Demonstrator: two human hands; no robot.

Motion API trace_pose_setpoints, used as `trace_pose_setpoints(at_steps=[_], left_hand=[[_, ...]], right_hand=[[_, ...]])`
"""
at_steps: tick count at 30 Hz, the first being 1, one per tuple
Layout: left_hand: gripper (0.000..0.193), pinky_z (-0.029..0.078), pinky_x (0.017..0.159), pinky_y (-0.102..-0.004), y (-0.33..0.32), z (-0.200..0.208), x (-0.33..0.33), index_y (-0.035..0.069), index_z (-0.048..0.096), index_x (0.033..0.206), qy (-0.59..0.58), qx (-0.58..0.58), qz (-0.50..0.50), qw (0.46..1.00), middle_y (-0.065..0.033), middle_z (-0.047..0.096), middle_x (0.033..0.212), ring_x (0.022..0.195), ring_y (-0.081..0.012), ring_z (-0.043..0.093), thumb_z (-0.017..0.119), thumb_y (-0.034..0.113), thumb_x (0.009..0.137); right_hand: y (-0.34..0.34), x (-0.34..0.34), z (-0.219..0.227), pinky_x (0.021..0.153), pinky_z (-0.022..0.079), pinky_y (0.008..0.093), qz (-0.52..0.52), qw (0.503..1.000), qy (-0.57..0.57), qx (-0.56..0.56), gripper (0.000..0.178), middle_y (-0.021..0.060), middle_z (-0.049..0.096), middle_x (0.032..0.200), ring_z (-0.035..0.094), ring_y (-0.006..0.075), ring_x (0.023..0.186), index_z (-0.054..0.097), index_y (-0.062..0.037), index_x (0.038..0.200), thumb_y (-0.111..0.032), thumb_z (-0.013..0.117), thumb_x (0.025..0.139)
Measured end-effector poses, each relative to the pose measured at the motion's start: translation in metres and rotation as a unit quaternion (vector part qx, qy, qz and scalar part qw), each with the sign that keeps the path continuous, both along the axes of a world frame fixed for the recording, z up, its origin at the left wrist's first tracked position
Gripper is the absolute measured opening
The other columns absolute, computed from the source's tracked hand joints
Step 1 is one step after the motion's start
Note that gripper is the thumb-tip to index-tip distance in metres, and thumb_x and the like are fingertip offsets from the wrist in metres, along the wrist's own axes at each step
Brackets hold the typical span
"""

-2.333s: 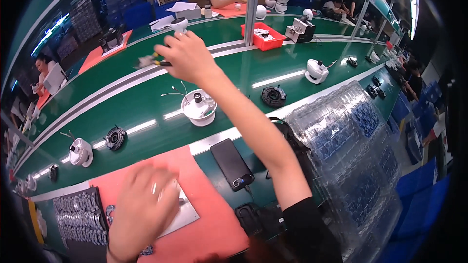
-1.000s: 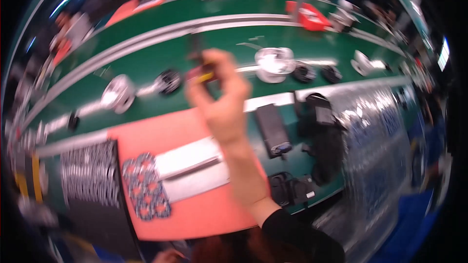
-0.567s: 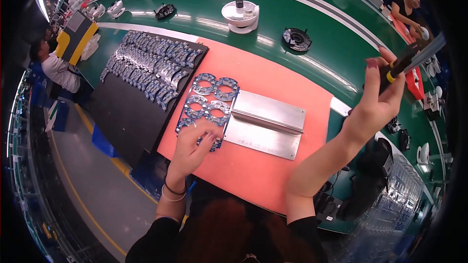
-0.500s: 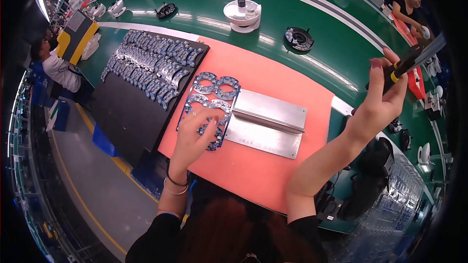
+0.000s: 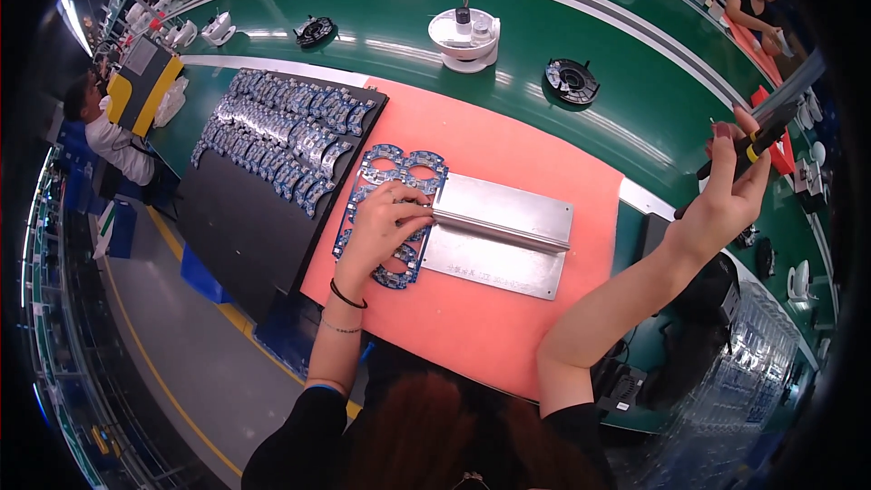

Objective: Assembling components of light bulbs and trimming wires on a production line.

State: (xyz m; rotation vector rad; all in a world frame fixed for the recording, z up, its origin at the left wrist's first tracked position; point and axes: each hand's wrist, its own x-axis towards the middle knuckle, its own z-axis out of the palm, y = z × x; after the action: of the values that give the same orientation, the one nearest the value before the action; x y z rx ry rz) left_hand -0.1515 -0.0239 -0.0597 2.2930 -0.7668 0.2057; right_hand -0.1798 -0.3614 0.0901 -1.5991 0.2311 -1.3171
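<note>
A panel of joined blue ring-shaped circuit boards [image 5: 396, 279] lies on the orange mat, against the left end of a silver metal fixture [image 5: 504, 200] with a raised ridge. My left hand [image 5: 386, 222] rests over the panel, fingertips pinched together at its right edge beside the ridge's end. Beneath that hand, part of the panel is hidden. Up at the right, away from the mat, my right hand [image 5: 721, 191] is wrapped round a black tool with yellow bands [image 5: 758, 145]; its exact kind is unclear.
Rows of curved blue circuit boards [image 5: 272, 132] cover a black board [image 5: 243, 213] on the left. Beyond the orange mat [image 5: 472, 336], a green conveyor [image 5: 381, 9] carries a white round base [image 5: 463, 41] and black discs [image 5: 571, 82]. Clear plastic trays [image 5: 735, 363] stand at right.
My left hand's fingers have closed from a loose spread into a pinch at the panel's right edge. My right hand keeps its raised grip. The conveyor pieces sit slightly farther right.
</note>
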Motion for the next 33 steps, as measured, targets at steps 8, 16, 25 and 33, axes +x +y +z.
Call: trace_pose_setpoints(at_steps=[8, 16, 25, 33], left_hand=[[0.008, 0.055, 0.086, -0.0373, -0.005, -0.007, -0.003, 0.006, 0.075, 0.08, -0.104, -0.014, 0.013, 0.994, -0.0029, 0.071, 0.088, 0.084, -0.0224, 0.067, 0.077, 0.009, 0.073], [0.011, 0.057, 0.076, -0.0321, -0.003, -0.006, 0.0, 0.003, 0.074, 0.083, -0.091, -0.034, -0.002, 0.995, -0.006, 0.074, 0.088, 0.08, -0.0224, 0.069, 0.077, 0.008, 0.073], [0.01, 0.057, 0.071, -0.0318, 0.001, -0.002, 0.003, 0.002, 0.075, 0.083, -0.068, -0.033, -0.011, 0.997, -0.0082, 0.074, 0.088, 0.08, -0.0228, 0.071, 0.077, 0.006, 0.074], [0.009, 0.056, 0.071, -0.0339, 0.011, 0.015, 0.011, 0.003, 0.074, 0.09, 0.019, 0.053, -0.043, 0.997, -0.0103, 0.073, 0.084, 0.079, -0.0244, 0.071, 0.071, 0.008, 0.082]], right_hand=[[0.005, -0.002, 0.004, 0.087, 0.044, 0.0261, -0.008, 1.0, 0.012, -0.006, 0.025, 0.0042, 0.062, 0.1, 0.06, 0.0127, 0.098, 0.064, -0.0007, 0.118, -0.004, 0.059, 0.094], [0.011, 0.0, 0.006, 0.082, 0.043, 0.0226, 0.027, 1.0, -0.015, -0.002, 0.02, 0.0006, 0.057, 0.095, 0.052, 0.0088, 0.088, 0.064, -0.0014, 0.112, -0.004, 0.066, 0.092], [0.011, 0.004, 0.004, 0.083, 0.044, 0.0233, 0.03, 0.999, -0.025, 0.005, 0.021, 0.0013, 0.057, 0.096, 0.052, 0.0093, 0.089, 0.064, -0.0008, 0.113, -0.004, 0.066, 0.092], [0.011, 0.001, 0.006, 0.083, 0.044, 0.0233, 0.031, 0.999, -0.022, 0.002, 0.021, 0.0021, 0.058, 0.097, 0.052, 0.0094, 0.089, 0.064, -0.0001, 0.113, -0.003, 0.065, 0.092]])
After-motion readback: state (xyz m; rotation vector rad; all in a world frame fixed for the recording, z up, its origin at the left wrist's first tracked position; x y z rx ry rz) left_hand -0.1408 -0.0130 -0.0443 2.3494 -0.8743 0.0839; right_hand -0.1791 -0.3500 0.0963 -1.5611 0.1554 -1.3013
